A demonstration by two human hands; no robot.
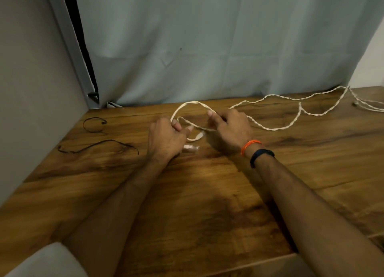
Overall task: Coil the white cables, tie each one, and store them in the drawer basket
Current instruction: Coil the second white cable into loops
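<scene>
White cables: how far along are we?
Done: nothing tied or stored. In hand: the left hand and right hand grip the first loop of one white cable. Left: its long tail, tying with the black ties, and storing.

From my hands, bare wooden table (187, 204) lies open toward six o'clock. Two black ties (94, 124) sit at nine o'clock. The white cable (276, 128) trails across from one to three o'clock. A curtain (207, 48) closes off twelve.

Left hand (166, 139) and right hand (228, 131) both outstretched, fingers curled.
</scene>
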